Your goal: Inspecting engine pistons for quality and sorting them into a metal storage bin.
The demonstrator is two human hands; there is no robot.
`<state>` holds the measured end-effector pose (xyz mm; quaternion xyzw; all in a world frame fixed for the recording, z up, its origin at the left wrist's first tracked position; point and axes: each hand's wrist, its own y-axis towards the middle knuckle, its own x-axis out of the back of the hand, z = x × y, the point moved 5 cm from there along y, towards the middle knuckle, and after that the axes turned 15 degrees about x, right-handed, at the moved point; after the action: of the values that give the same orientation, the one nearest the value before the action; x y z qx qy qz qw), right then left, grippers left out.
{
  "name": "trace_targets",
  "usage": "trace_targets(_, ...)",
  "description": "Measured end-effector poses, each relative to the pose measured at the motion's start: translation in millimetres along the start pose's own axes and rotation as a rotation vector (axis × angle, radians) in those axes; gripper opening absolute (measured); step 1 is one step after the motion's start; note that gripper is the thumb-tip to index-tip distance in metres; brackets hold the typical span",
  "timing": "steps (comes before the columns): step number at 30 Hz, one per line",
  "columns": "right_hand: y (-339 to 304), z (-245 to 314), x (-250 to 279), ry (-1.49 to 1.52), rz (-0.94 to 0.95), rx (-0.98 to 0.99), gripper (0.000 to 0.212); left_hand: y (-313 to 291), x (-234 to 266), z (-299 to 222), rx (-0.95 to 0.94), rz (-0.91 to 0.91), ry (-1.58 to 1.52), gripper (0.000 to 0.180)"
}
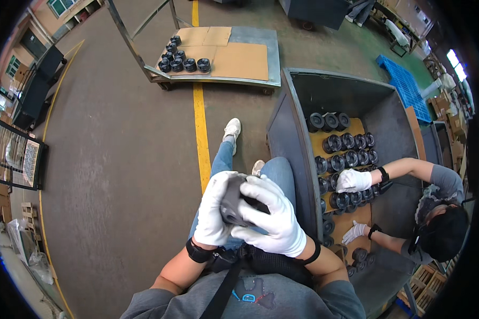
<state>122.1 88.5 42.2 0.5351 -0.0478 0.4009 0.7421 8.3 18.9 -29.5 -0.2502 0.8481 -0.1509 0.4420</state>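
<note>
Both my hands wear white gloves and are closed around one dark grey round metal part (233,201) held over my lap. My left hand (214,210) cups its left side. My right hand (271,215) wraps over its top and right side, hiding most of it. My legs in blue jeans and white shoes stretch out ahead.
A deep grey metal bin (295,138) at my right holds several black round parts (346,151) on cardboard. Another person's gloved hands (353,181) reach into it. A flat metal cart (250,80) ahead carries cardboard and more parts (183,59). A yellow floor line (199,127) runs past my feet.
</note>
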Motion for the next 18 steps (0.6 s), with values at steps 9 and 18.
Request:
trace_targets(9,-10.5,-17.0,15.5,0.332,-0.005,-0.261,0.03,-25.7,15.9,-40.8,-0.459,-0.112,0.162,0.031)
trace_targets(18,-19.9,-18.6,-16.9,-0.031,0.278,0.126,0.031,-27.8,21.4,-34.2,-0.225,-0.106,0.189,0.022)
